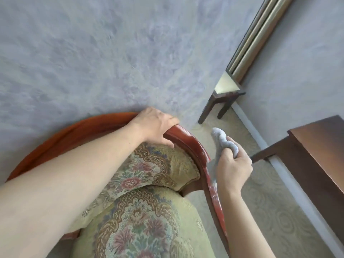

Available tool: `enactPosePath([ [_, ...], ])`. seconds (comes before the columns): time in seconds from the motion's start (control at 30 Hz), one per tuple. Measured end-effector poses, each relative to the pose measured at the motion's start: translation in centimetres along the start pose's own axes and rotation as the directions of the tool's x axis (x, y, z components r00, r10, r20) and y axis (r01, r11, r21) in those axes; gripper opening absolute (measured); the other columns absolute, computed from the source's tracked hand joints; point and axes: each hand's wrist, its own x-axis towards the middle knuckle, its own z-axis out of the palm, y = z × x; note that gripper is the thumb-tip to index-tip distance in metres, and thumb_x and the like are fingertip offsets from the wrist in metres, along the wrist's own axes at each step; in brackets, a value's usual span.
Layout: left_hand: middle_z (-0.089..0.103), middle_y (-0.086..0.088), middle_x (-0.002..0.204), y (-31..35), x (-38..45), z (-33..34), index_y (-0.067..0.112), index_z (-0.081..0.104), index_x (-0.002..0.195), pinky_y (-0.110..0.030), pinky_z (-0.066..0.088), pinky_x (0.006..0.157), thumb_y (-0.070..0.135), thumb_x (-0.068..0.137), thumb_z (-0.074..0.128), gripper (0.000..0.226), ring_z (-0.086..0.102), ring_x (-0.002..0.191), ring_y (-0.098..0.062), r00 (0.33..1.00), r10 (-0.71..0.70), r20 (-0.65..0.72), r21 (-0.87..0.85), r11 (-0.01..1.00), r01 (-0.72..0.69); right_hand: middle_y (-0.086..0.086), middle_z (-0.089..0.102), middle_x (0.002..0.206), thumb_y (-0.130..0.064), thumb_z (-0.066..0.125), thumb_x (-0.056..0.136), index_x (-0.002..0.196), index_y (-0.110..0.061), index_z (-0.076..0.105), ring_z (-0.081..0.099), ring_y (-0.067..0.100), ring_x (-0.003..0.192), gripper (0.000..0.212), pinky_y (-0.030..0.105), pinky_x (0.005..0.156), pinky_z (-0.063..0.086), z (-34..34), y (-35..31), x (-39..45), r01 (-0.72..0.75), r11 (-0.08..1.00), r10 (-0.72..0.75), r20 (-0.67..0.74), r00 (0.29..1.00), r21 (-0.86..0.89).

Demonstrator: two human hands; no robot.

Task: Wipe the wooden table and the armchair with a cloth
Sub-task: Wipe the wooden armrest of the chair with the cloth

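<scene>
nearest the lens, the person's bare left forearm crosses the floral seat cushion (145, 220) of the armchair (186, 138) and ends in the left hand (154, 125), which grips the curved top edge of the red wooden backrest, fingers curled over the far side and thumb on the near side above the patterned upholstery. the right hand (232, 168) is just outside the chair's right frame edge, fingers and thumb pinching a bunched grey cloth (223, 144); the cloth's upper end sticks up free above the fist, and its lower part hangs down along the worn, paint-chipped red rail, seemingly touching it. the chair back sits close against the mottled lilac wall (93, 53). to the right of the chair a strip of pale patterned carpet (270, 211) lies open between the rail and the wooden table (320, 149), whose dark top edge and corner reach in from the right side, near a white skirting board (260, 144). further back, in the corner, a small dark stool (221, 101) stands under a gilt frame (256, 34) leaning on the wall
</scene>
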Motion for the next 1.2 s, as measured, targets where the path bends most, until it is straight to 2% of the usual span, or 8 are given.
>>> enactPosePath([
  [0.1,0.073,0.003,0.107,0.4,0.9,1.0,0.028,0.059,0.112,-0.036,0.047,0.073,0.089,0.072,0.051,0.073,0.070,0.092,-0.027,0.999,-0.029,-0.032,0.092,0.995,0.032,-0.011,0.066,0.128,-0.014,0.049,0.086,0.124,-0.027,0.068,0.054,0.004,0.125,0.044,0.025,0.110,0.038,2.1,2.5,-1.3,0.021,0.998,-0.018,0.041,0.999,-0.064],
  [0.27,0.075,0.002,0.090,1.0,0.9,1.5,0.026,0.064,0.095,-0.036,0.051,0.069,0.083,0.073,0.050,0.063,0.073,0.081,-0.028,0.990,-0.057,-0.130,0.046,0.997,0.063,0.000,0.041,0.153,-0.010,0.043,0.086,0.141,-0.016,0.053,0.027,0.008,0.145,0.056,0.006,0.114,0.007,7.5,3.3,-4.9,0.152,0.985,-0.130,0.233,0.964,-0.078],
  [0.43,0.073,0.003,0.093,0.7,1.1,1.8,0.026,0.057,0.094,-0.032,0.046,0.064,0.039,0.090,0.057,0.013,0.073,0.082,-0.026,0.991,-0.066,-0.115,0.095,0.993,0.077,0.011,0.040,0.153,-0.009,0.041,0.080,0.141,-0.006,0.051,0.028,0.020,0.147,0.062,0.033,0.123,0.014,9.8,2.6,-4.7,0.453,0.889,-0.409,0.327,0.852,-0.067],
  [0.53,0.074,0.003,0.086,0.6,1.1,2.1,0.025,0.064,0.091,-0.032,0.038,0.059,0.069,0.079,0.058,0.046,0.072,0.076,-0.028,0.988,-0.040,-0.149,0.044,0.998,0.047,0.019,0.044,0.148,-0.003,0.046,0.080,0.137,0.002,0.053,0.037,0.031,0.142,0.058,0.045,0.119,0.028,7.6,5.7,-3.4,0.646,0.736,-0.545,0.391,0.742,-0.201],
  [0.67,0.073,0.007,0.085,0.5,1.1,2.6,0.026,0.063,0.097,-0.031,0.034,0.059,0.093,0.065,0.035,0.079,0.070,0.074,-0.022,0.985,0.009,-0.175,0.097,0.995,0.008,0.018,0.047,0.146,0.005,0.049,0.073,0.132,0.005,0.057,0.041,0.031,0.140,0.059,0.047,0.114,0.035,4.1,10.5,-4.0,0.465,0.794,-0.406,0.228,0.885,-0.392],
  [0.87,0.073,0.006,0.085,0.6,0.9,2.3,0.025,0.066,0.100,-0.031,0.041,0.060,0.092,0.066,0.036,0.081,0.071,0.073,-0.022,0.980,0.015,-0.197,0.116,0.993,0.009,0.010,0.034,0.156,-0.010,0.037,0.081,0.142,-0.006,0.049,0.019,0.015,0.147,0.062,0.033,0.123,0.011,6.7,8.3,-5.5,0.129,0.927,-0.130,0.019,0.991,-0.352],
  [1.1,0.075,-0.004,0.082,0.5,1.1,2.3,0.018,0.064,0.085,-0.034,0.047,0.060,0.056,0.083,0.040,0.045,0.072,0.069,-0.032,0.976,-0.026,-0.217,0.004,1.000,0.028,0.020,0.052,0.143,-0.010,0.034,0.077,0.130,0.005,0.056,0.040,0.033,0.140,0.060,0.044,0.121,0.019,11.4,1.7,-3.5,0.470,0.843,-0.410,0.252,0.877,-0.262],
  [1.2,0.074,-0.001,0.080,0.3,1.0,2.6,0.019,0.066,0.084,-0.032,0.043,0.059,0.078,0.071,0.051,0.063,0.072,0.067,-0.029,0.971,-0.013,-0.237,0.038,0.999,0.023,0.022,0.046,0.147,-0.011,0.031,0.084,0.137,0.005,0.051,0.038,0.033,0.141,0.058,0.044,0.121,0.024,9.2,3.9,-3.4,0.570,0.749,-0.462,0.351,0.815,-0.338],
])
